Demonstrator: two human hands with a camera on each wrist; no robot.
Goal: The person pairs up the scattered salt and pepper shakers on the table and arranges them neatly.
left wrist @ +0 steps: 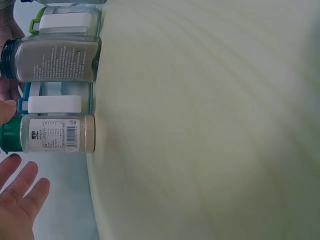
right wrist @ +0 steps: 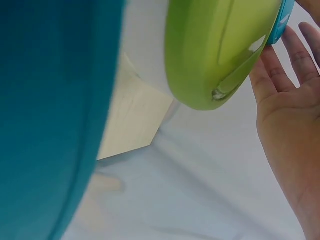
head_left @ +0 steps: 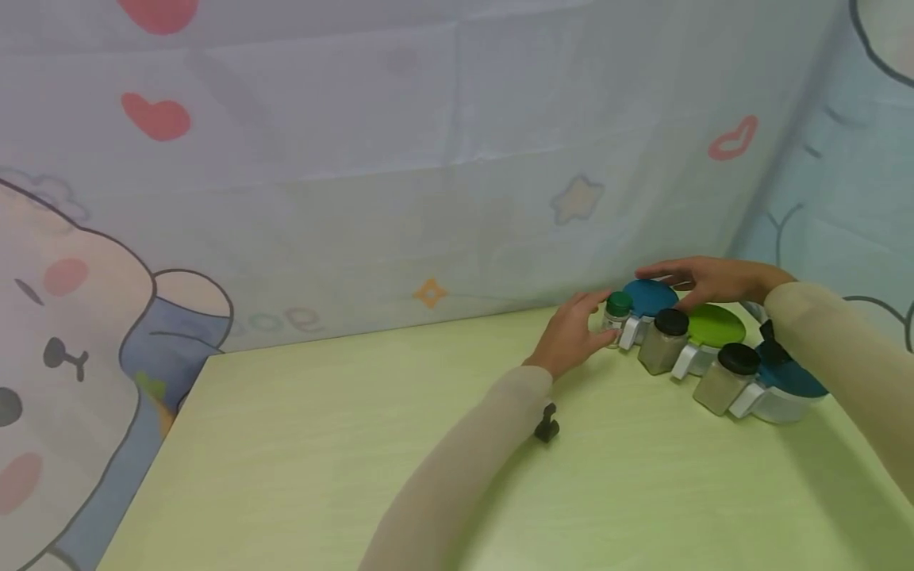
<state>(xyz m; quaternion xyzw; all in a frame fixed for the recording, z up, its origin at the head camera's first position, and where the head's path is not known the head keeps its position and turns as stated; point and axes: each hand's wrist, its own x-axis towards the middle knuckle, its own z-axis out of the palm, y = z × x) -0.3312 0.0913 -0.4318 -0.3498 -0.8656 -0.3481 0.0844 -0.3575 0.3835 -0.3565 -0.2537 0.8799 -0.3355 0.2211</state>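
Observation:
My left hand surrounds a green-capped seasoning bottle with thumb and fingers apart. In the left wrist view a gap shows between the fingers and that bottle; whether the thumb touches its cap, I cannot tell. Over the far blue-lidded container reaches my right hand, its fingers extended. The right wrist view shows those fingertips by the blue lid's edge; contact is unclear. Beside it stand a black-capped jar of greyish seasoning and a green-lidded container.
Nearer me stand another black-capped jar and a second blue-lidded container with a white handle, below my right forearm. A printed curtain hangs behind the pale table; another curtain hangs on the right.

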